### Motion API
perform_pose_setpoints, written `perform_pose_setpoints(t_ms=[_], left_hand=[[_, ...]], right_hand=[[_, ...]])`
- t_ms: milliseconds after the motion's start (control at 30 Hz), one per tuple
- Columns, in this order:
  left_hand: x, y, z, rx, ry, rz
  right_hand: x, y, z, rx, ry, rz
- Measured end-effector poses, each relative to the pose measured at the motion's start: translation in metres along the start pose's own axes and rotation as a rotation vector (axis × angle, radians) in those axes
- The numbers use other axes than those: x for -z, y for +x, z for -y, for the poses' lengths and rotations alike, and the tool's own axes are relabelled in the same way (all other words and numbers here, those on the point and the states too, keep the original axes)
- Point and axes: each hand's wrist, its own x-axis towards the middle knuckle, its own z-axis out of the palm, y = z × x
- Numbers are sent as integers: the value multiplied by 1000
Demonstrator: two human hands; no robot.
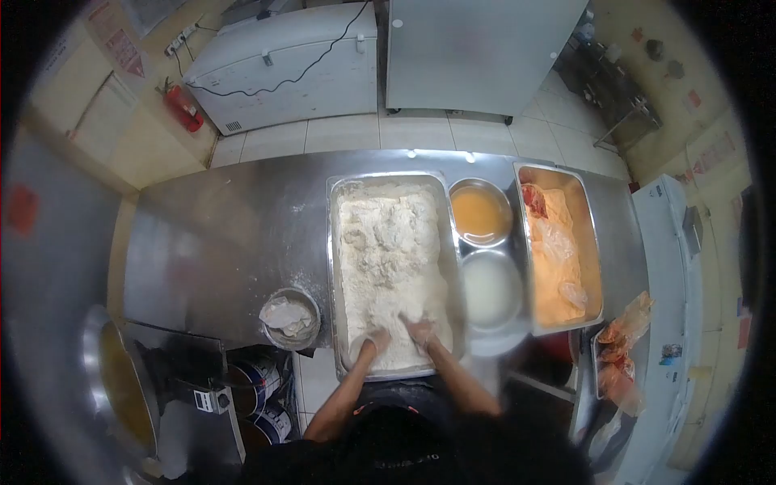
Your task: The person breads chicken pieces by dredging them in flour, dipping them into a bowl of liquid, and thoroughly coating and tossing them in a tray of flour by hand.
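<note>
Resting left hand (374, 342) and right hand (420, 331) partly sunk in white powder (388, 263); cannot tell if clenched or loose. Touching it at the near end of a metal tray (334, 259), along the near edge of the table (210, 242).

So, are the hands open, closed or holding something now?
Left hand: in white powder inside the rectangular silver metal tray; open or closed, can't tell.
Right hand: in that powder too; can't tell.

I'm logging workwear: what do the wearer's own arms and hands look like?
The black top has small pale lettering; its sleeves leave both forearms uncovered. Whether the left hand and right hand wear thin clear gloves is too blurred to tell.
</note>
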Motion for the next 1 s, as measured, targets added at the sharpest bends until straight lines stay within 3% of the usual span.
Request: perform_pose_setpoints(t_ms=[33, 100, 133, 167, 200, 233, 267, 333, 433, 500, 667, 733, 767, 833, 900, 933, 1000], left_hand=[[6, -13, -25, 90, -326, 8], [25, -18, -65, 253, -971, 13], [31, -9, -64, 256, -967, 10], [37, 3, -55, 106, -1146, 151], [45, 0, -54, 35, -1233, 222], [53, -2, -54, -32, -1320, 300], [67, -23, -69, -11, -1198, 342], [62, 6, -15, -128, -659, 231], [29, 6, 19, -112, 258, 67], [-3, 5, 29, -114, 462, 11], [-8, 44, 12, -46, 240, -102], [20, 55, 11, -69, -8, -95], [31, 61, 19, -84, -129, -83], [44, 70, 49, -158, -204, -53], [22, 94, 121, -325, -40, -102], [28, 64, 97, -181, 55, -84], [13, 36, 75, -82, 261, -98]], right_hand=[[-7, 21, -12, -5, -4, 0], [-20, 85, -29, 236, 831, 368], [6, 48, -1, 174, 896, 356], [37, 7, 35, 106, 961, 342], [45, 19, 31, 95, 969, 343], [57, 40, 13, 341, 732, 398], [63, 56, -8, 455, 600, 426], [76, 70, -39, 611, 258, 357], [45, 41, -84, 529, -158, 6], [4, 28, -99, 425, -129, -146], [-37, 67, -77, 341, 487, -20], [-20, 97, -69, 528, 592, 55], [-8, 109, -68, 642, 545, 90], [8, 120, -71, 990, -51, -174], [24, 93, -78, 894, -189, -192], [24, 80, -84, 784, -185, -187], [-2, 61, -89, 572, -89, -192]])
